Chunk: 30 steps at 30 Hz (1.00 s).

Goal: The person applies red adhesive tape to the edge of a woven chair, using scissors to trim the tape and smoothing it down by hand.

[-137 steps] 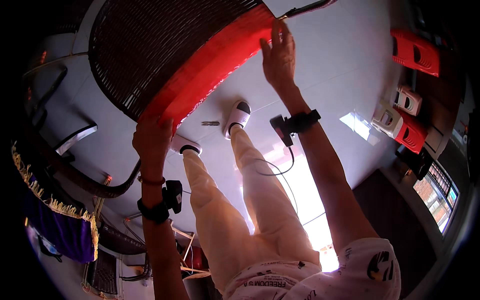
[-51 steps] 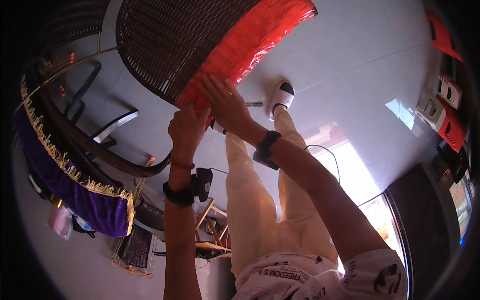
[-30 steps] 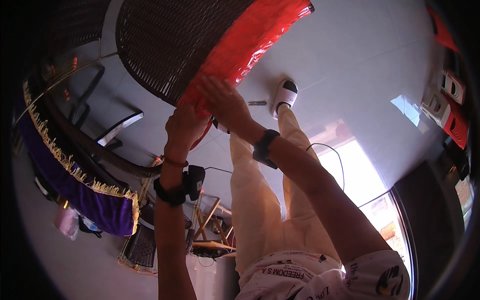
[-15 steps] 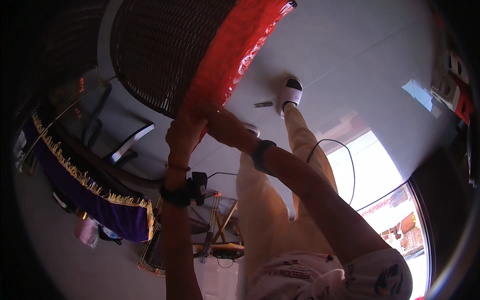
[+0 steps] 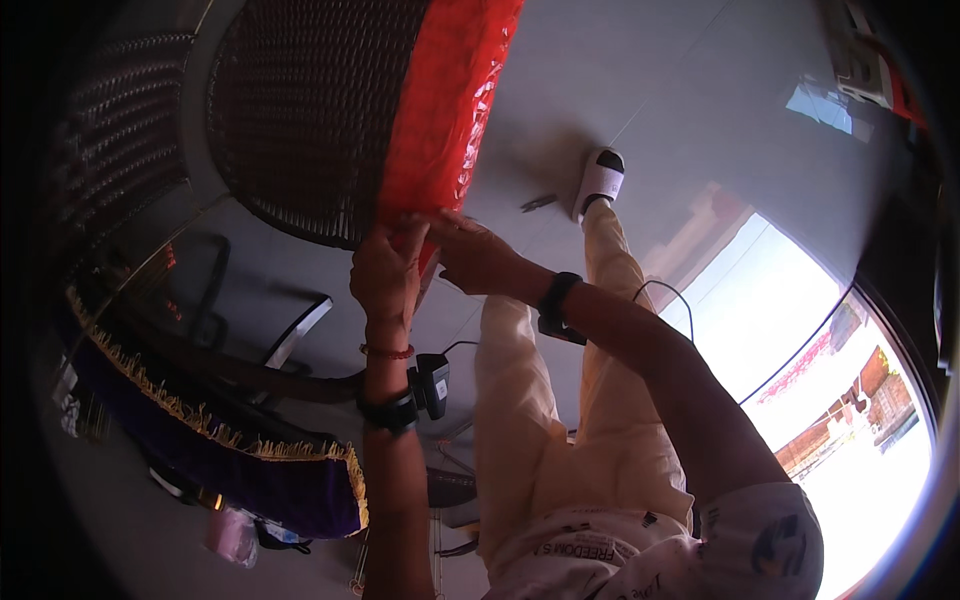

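A glossy red plastic covering (image 5: 437,120) runs in a wide strip along the edge of a dark woven wicker panel (image 5: 310,110). At the strip's near end, my left hand (image 5: 386,278) is closed on the red material, wearing a red beaded bracelet and a black wrist device. My right hand (image 5: 480,256) meets it from the right, its fingers bent and pressed to the same end, close beside the left fingertips. The fingertips overlap there, so the exact grip is partly hidden.
A purple cloth (image 5: 290,490) with gold fringe hangs at the lower left, near a pink plastic-wrapped package (image 5: 232,535). A small dark object (image 5: 538,203) lies on the grey floor beside my white slipper (image 5: 600,180). A thin black cable (image 5: 790,360) crosses the bright doorway at right.
The view has shifted, and the red strip now stands more upright in it. My right hand's fingers are more extended than before. Both hands stay at the strip's near end.
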Each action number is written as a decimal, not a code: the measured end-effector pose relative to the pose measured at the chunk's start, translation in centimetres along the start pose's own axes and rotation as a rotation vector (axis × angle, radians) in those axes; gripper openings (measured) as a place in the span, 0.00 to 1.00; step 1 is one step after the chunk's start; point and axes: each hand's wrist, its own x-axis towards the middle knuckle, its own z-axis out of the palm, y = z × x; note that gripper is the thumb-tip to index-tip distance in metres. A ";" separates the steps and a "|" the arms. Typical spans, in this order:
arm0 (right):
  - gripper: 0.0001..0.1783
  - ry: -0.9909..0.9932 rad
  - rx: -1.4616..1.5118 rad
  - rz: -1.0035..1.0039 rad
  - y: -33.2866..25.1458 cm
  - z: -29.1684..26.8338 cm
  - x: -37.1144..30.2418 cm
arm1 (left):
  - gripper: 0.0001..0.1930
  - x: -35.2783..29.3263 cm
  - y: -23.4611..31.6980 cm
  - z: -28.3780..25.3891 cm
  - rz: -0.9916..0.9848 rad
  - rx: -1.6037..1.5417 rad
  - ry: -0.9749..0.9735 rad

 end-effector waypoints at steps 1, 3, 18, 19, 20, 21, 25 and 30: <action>0.22 -0.131 -0.025 -0.076 0.4 -0.3 0.2 | 0.31 -0.1 -0.2 -0.2 0.009 0.009 0.004; 0.23 -0.254 -0.052 -0.136 1.9 -1.0 0.2 | 0.30 0.0 -0.5 -0.3 0.061 0.062 0.040; 0.35 0.193 -0.076 0.190 4.4 0.1 2.7 | 0.25 -0.2 -1.1 0.3 0.037 0.127 0.140; 0.35 0.178 -0.028 0.137 3.6 1.5 1.1 | 0.25 0.0 -1.2 0.4 0.048 0.115 0.123; 0.35 0.163 0.021 0.089 2.9 3.0 -0.5 | 0.24 0.2 -0.8 0.4 0.046 0.125 0.108; 0.33 0.124 0.093 -0.014 2.3 4.2 -2.2 | 0.24 0.3 -0.8 0.3 0.050 0.133 0.095; 0.19 -0.067 0.147 -0.253 2.3 9.0 -11.1 | 0.23 -0.3 0.7 0.4 0.012 0.069 0.099; 0.01 -0.231 0.000 0.516 13.2 16.0 -17.3 | 0.16 -0.9 -0.4 1.0 -0.009 0.011 0.167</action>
